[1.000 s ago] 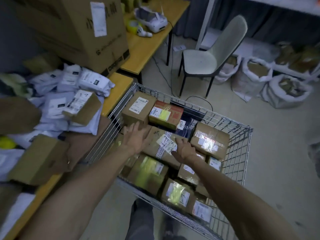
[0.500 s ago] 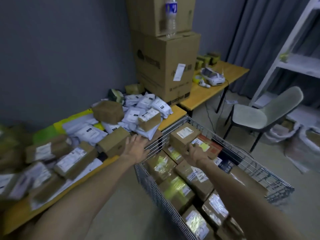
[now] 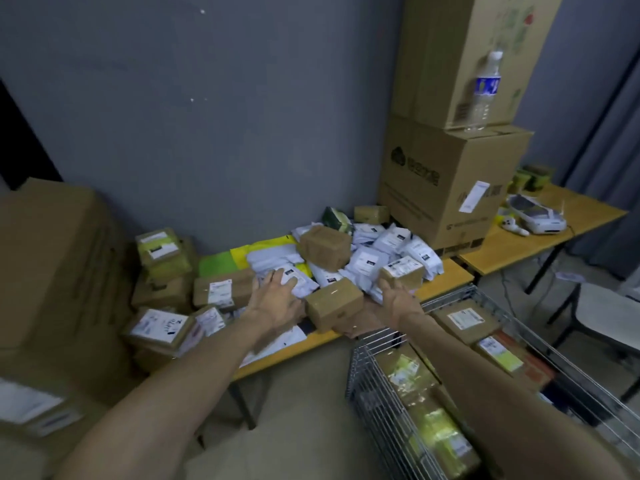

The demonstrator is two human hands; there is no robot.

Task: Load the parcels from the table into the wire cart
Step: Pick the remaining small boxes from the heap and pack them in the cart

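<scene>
Reaching into the desk (image 3: pixel 446 280) pile for a parcel, the left hand (image 3: pixel 277 297) spreads empty fingers on a white mailer (image 3: pixel 301 284) left of the brown box (image 3: pixel 334 303); the right hand (image 3: pixel 398 296), fingers straight and empty, nears a labelled box (image 3: pixel 403 273) right of it; next probably comes a firm grip, then the wire cart (image 3: pixel 377 410).

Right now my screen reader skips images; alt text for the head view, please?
Two bare hands reach over a table heaped with parcels: the left hand spread over a white bag, the right hand at a small labelled box. A wire cart of boxes stands beside it.
</scene>
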